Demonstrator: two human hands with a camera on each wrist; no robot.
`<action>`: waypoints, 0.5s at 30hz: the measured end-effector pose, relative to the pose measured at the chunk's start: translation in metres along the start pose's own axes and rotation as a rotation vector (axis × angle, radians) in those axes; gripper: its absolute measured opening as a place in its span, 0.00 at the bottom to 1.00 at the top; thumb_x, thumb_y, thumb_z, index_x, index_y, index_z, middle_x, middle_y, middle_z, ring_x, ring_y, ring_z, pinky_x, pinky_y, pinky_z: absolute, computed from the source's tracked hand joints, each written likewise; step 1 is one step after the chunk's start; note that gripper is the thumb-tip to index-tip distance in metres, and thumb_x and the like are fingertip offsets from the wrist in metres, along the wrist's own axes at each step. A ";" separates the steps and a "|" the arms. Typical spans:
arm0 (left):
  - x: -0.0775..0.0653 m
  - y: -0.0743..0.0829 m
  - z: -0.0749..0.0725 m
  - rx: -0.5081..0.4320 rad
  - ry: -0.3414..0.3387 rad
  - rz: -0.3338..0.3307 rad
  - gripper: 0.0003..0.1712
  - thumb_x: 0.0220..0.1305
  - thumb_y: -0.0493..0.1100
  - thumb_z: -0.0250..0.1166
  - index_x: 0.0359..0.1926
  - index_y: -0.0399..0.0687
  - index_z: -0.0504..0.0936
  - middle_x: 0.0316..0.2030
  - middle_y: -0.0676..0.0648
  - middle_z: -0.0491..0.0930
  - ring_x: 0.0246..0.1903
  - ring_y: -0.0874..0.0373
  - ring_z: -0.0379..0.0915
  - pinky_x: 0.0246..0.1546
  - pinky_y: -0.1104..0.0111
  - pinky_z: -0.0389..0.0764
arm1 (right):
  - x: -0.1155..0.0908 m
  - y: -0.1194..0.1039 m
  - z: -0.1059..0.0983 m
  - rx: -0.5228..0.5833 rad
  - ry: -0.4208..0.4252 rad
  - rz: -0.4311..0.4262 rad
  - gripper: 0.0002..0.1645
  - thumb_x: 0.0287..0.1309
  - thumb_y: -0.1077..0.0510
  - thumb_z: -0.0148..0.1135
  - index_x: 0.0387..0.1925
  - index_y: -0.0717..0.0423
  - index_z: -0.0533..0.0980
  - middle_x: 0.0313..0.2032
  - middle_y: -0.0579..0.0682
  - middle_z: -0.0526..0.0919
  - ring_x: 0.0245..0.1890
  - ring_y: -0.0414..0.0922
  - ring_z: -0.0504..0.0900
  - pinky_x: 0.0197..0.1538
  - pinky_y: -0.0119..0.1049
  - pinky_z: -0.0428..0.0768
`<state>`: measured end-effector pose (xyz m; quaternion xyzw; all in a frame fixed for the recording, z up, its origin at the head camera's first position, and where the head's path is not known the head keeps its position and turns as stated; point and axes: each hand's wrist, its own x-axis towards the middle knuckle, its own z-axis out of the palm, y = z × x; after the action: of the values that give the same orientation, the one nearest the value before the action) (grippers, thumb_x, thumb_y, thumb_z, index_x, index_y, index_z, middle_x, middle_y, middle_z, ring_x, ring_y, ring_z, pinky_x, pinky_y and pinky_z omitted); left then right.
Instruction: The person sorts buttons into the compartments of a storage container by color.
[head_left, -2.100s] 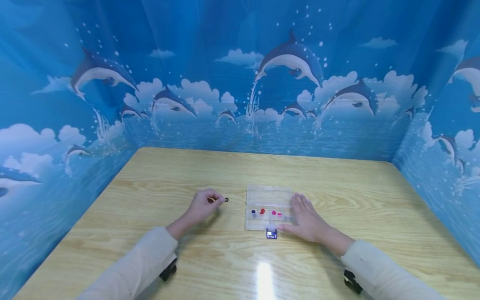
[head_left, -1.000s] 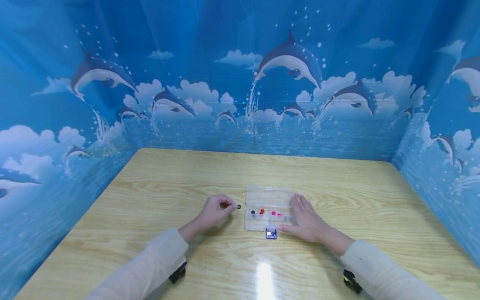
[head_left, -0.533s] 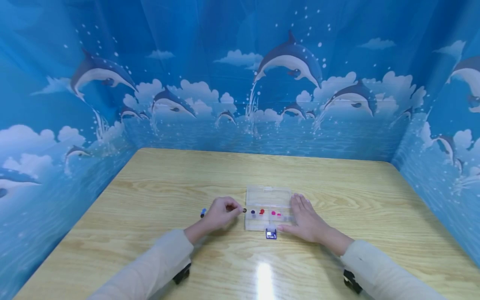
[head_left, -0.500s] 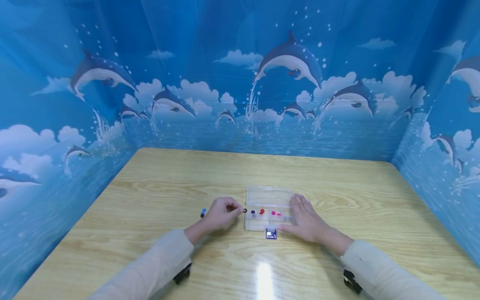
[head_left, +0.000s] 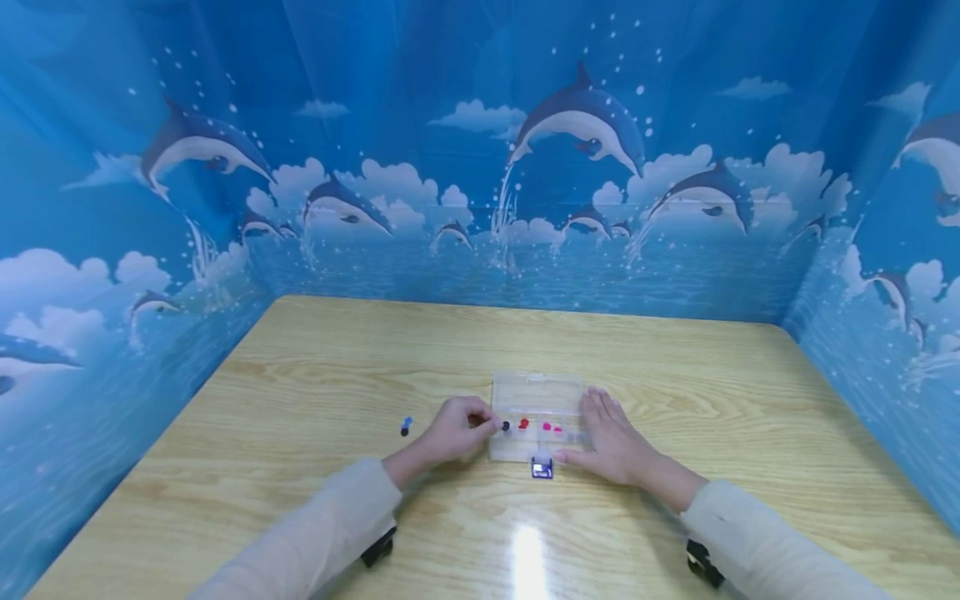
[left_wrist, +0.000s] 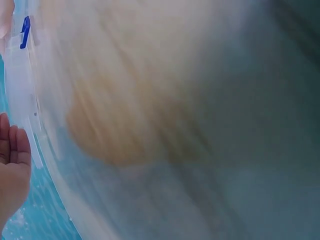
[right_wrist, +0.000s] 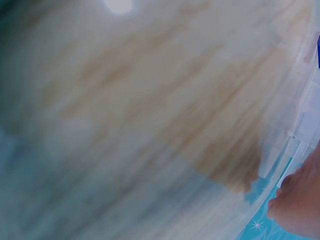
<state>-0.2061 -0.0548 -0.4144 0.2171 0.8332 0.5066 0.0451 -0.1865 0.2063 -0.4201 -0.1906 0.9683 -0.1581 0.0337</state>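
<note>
A clear plastic box (head_left: 536, 390) lies with its lid raised toward the back; its blue latch (head_left: 542, 468) faces me. Red beads (head_left: 523, 424) and pink beads (head_left: 547, 427) sit in its compartments. My left hand (head_left: 457, 429) is at the box's left end, thumb and forefinger pinching a small black bead (head_left: 506, 426) over the left compartment. It overlaps a dark bead in there, so the two are hard to tell apart. My right hand (head_left: 618, 442) rests along the box's right side, fingers straight. In the left wrist view, the left hand (left_wrist: 14, 172) shows beside the box.
On the wooden table (head_left: 360, 358), left of my left hand, lie small blue pieces (head_left: 408, 420) and a black piece (head_left: 405, 432). A blue dolphin-print curtain (head_left: 450, 167) surrounds the table's back and sides.
My left hand has carried the small black bead rightward from the bare table to the box's left compartment, uncovering the blue and black pieces behind it. My right hand has stayed put.
</note>
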 end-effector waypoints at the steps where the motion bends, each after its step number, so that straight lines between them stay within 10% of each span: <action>1: 0.000 0.000 0.001 -0.003 -0.003 0.001 0.03 0.55 0.32 0.63 0.28 0.34 0.81 0.28 0.42 0.80 0.28 0.63 0.71 0.31 0.79 0.76 | 0.000 0.000 0.000 -0.001 0.000 0.000 0.62 0.53 0.29 0.53 0.66 0.75 0.46 0.68 0.71 0.44 0.70 0.66 0.42 0.70 0.57 0.45; 15: 0.002 0.012 0.006 0.045 -0.029 -0.026 0.03 0.56 0.35 0.63 0.30 0.39 0.82 0.29 0.47 0.79 0.30 0.62 0.72 0.34 0.79 0.76 | 0.000 -0.001 0.000 0.005 0.000 0.003 0.62 0.53 0.29 0.53 0.66 0.75 0.46 0.68 0.71 0.45 0.69 0.66 0.42 0.70 0.57 0.45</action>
<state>-0.2029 -0.0445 -0.4065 0.2144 0.8465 0.4838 0.0588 -0.1866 0.2058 -0.4198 -0.1890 0.9681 -0.1605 0.0346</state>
